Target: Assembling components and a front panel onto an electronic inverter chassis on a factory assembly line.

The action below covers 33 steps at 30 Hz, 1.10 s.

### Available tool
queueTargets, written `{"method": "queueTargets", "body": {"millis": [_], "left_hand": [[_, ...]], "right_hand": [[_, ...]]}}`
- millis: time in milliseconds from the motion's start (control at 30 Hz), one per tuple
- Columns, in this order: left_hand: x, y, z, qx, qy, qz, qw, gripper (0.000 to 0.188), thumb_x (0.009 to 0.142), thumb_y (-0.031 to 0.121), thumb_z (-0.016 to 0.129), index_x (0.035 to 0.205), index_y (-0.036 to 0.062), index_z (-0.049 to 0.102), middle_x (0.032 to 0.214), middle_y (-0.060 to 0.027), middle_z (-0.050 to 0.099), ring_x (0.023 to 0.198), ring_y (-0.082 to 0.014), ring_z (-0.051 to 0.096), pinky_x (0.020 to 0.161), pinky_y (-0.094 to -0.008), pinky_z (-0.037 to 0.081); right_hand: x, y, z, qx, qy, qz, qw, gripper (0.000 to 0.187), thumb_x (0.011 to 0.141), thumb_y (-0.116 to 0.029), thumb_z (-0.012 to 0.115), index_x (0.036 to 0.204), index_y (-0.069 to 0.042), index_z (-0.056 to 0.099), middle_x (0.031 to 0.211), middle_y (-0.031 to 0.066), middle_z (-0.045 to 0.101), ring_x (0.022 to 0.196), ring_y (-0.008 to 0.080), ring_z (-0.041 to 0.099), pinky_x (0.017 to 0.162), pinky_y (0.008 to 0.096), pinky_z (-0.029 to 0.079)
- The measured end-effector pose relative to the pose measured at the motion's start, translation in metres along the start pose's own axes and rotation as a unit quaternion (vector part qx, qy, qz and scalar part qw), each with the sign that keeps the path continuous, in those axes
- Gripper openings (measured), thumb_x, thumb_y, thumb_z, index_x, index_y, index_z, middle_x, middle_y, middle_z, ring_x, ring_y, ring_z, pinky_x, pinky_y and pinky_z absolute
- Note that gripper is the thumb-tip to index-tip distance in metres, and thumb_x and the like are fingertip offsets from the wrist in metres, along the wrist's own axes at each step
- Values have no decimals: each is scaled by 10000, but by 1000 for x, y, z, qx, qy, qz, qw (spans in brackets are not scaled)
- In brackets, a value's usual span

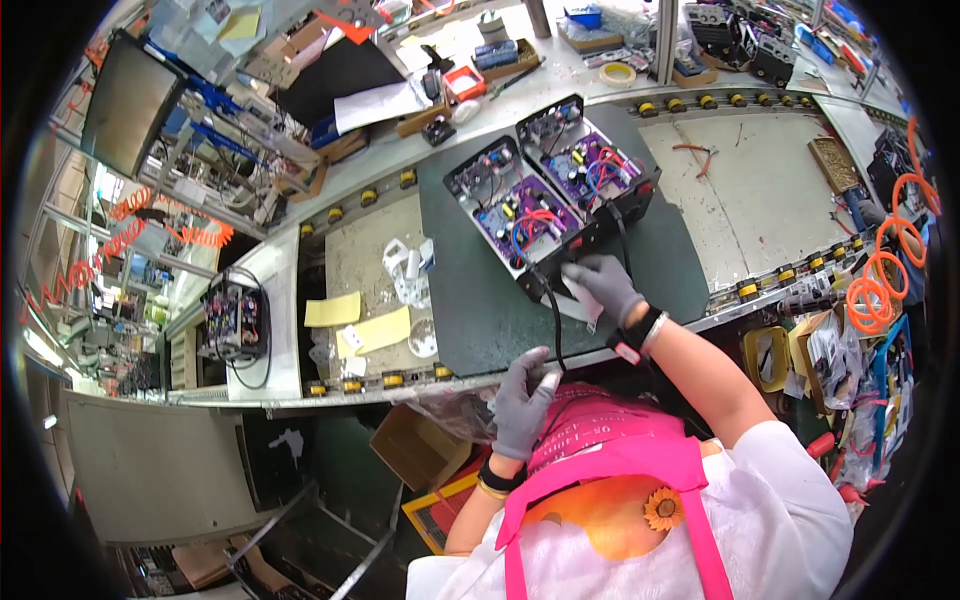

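Two open black electronic units (pixel 548 190) with purple circuit boards and red and blue wires lie side by side on a dark green mat (pixel 480 310). My right hand (pixel 602 285), in a grey glove, presses a white cloth or label against the near face of the units. A black cable (pixel 552 320) runs from the units down to my left hand (pixel 522 402), also grey-gloved, which is closed on the cable at the bench's near edge.
White plastic parts (pixel 408 272) and yellow paper sheets (pixel 375 328) lie left of the mat. Another open unit (pixel 235 320) stands at the far left. Orange coiled hoses (pixel 880 280) hang at the right. Yellow rollers line the conveyor edges. Boxes and tools crowd the back shelf.
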State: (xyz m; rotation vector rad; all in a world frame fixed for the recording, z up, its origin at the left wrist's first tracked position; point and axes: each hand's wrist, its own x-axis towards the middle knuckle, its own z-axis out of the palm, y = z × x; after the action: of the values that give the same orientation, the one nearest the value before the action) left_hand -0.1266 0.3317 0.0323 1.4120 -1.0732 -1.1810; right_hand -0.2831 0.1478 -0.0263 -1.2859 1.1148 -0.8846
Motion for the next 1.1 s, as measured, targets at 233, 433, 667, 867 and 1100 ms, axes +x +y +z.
{"method": "queueTargets", "body": {"millis": [233,433,667,867,1100], "left_hand": [[23,-6,12,-6,-59,22,998,384,902,84,615,1257,-11,504,978,-66,615,833,-101,574,763,-238,485],[44,18,68,-54,-135,-3,989,352,867,47,612,1209,2,542,968,-92,617,796,-130,611,673,-252,518],[47,36,139,-51,-276,-9,960,346,877,17,602,1212,-18,524,880,-84,630,766,-131,609,727,-251,512],[47,53,159,-16,-258,80,963,286,931,130,601,1190,14,569,898,-67,632,705,-121,564,633,-247,480],[82,58,62,-35,45,81,995,298,937,140,556,1198,0,526,860,-57,611,751,-119,595,638,-244,478]], "right_hand": [[-119,-63,-75,174,-247,18,953,239,885,-183,611,874,45,681,864,100,674,834,163,635,773,288,479],[-214,-114,-156,188,-206,-189,942,209,848,-148,642,941,29,701,899,94,666,859,178,605,814,303,453],[-386,-135,-238,44,342,-235,909,213,698,-152,621,740,39,703,749,136,654,745,232,610,689,333,462],[-494,-77,-317,-246,631,-60,733,239,756,-88,643,983,-28,686,946,94,663,904,230,627,824,336,484],[-489,25,-336,-369,555,194,720,440,714,-173,732,1126,-58,626,1104,165,622,999,354,600,881,425,481]]}}
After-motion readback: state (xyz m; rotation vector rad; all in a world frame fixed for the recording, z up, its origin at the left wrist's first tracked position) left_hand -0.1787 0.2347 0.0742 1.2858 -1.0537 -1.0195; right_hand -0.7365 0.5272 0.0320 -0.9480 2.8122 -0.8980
